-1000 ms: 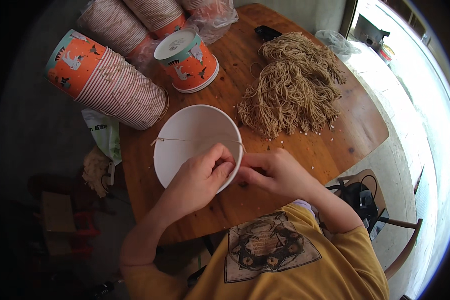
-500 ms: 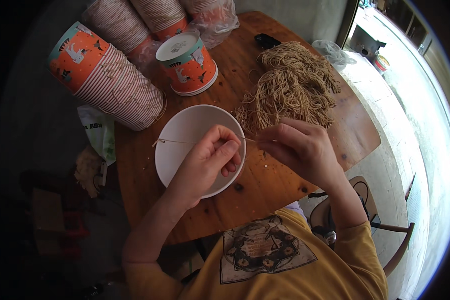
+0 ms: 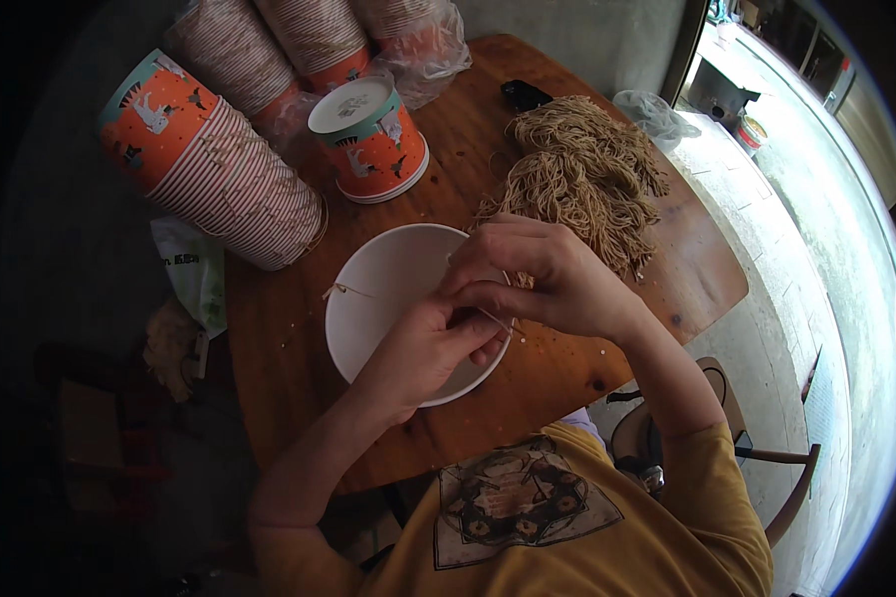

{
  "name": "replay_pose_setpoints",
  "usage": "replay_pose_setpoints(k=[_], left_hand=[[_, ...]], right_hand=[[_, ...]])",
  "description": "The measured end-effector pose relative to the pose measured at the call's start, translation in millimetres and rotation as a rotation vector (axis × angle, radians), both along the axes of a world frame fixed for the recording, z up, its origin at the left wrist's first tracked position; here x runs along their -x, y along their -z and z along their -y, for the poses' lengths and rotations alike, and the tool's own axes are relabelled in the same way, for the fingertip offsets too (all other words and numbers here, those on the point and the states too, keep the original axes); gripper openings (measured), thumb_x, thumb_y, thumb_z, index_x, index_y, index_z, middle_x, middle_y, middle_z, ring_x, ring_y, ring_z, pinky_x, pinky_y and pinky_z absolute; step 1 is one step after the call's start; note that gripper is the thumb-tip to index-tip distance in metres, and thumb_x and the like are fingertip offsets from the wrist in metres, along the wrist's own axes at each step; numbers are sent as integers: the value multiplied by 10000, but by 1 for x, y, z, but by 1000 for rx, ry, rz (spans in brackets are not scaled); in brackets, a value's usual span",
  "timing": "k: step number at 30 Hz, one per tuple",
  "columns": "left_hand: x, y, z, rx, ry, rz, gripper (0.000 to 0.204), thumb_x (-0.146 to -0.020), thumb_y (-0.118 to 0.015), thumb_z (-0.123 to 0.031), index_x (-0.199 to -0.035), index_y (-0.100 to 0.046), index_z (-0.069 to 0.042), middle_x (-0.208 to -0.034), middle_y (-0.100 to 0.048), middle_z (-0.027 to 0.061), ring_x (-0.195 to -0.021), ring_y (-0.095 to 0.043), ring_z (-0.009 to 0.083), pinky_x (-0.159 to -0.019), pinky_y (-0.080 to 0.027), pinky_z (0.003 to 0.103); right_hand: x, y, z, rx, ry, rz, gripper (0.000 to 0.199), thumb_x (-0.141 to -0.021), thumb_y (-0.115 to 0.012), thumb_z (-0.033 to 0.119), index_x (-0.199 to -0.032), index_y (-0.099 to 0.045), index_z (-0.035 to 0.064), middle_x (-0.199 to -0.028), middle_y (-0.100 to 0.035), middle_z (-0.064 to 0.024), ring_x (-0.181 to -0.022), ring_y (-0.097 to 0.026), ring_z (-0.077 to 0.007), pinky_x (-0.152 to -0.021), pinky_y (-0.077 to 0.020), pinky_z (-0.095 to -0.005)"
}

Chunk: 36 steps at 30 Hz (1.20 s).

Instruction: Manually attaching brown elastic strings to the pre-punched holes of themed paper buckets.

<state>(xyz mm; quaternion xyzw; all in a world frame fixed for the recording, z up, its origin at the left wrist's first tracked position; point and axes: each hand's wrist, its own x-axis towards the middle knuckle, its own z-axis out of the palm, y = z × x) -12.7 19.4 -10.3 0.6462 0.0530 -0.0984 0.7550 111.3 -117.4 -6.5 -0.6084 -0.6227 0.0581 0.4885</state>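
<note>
A white paper bucket (image 3: 373, 274) stands on the wooden table with its mouth facing up. A thin tan string (image 3: 348, 290) is knotted at its left rim and runs inward toward my hands. Over the bucket's right side, my left hand (image 3: 423, 343) is closed, thumb against curled fingers, on the string. My right hand (image 3: 548, 274) meets it from above and right, its thumb and fingers pinched on the string near the right rim. A short string end sticks out below the right fingers. The fingertips partly cover each other and the right rim.
Beyond the bucket lies a heap of tan strings (image 3: 587, 179). An orange patterned bucket (image 3: 368, 149) stands upside down at the back. Left of it leans a nested bucket stack (image 3: 229, 169), with more bagged stacks (image 3: 314, 40) behind. A black object (image 3: 523, 96) and a clear plastic bag (image 3: 657, 117) lie farther back.
My right hand has moved left and come together with my left hand over the bucket. The bucket now appears slightly lower and farther right in view.
</note>
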Motion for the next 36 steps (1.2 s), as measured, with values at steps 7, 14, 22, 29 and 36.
replay_pose_setpoints(k=[7,14,22,29,36], left_hand=[[-4,2,2,-18,-50,-12,82,-932,-526,-96,-924,-577,-32,-805,-527,-18,-715,-477,49,-663,-419,208],[-6,5,4,36,55,-13,123,-939,-520,-112,-975,-575,-8,-823,-542,-8,-743,-491,54,-692,-428,200],[-10,5,6,90,8,-27,160,-944,-521,-142,-995,-596,-10,-800,-552,-19,-699,-472,38,-670,-416,183],[-16,1,8,97,-2,-65,146,-931,-543,-133,-1001,-593,-15,-805,-560,-6,-696,-473,46,-666,-415,182],[-16,-5,8,212,-20,-195,161,-906,-563,-109,-1048,-571,-31,-911,-572,8,-800,-528,60,-733,-444,209]], right_hand=[[-5,3,2,-8,-25,-82,102,-799,-663,68,-900,-661,57,-921,-642,-52,-916,-608,-206,-820,-466,-328],[-8,12,6,23,19,-138,100,-807,-663,81,-901,-654,50,-957,-636,-63,-959,-599,-208,-850,-464,-334],[20,25,30,-76,561,-260,197,-821,-671,141,-960,-579,36,-798,-589,-64,-678,-601,-162,-594,-484,-277],[59,39,47,1,630,-65,182,-785,-713,121,-820,-547,54,-700,-564,-66,-549,-565,-192,-489,-454,-297],[69,40,37,-42,591,-186,244,-752,-745,170,-801,-533,59,-681,-551,-51,-555,-565,-193,-488,-451,-296]])
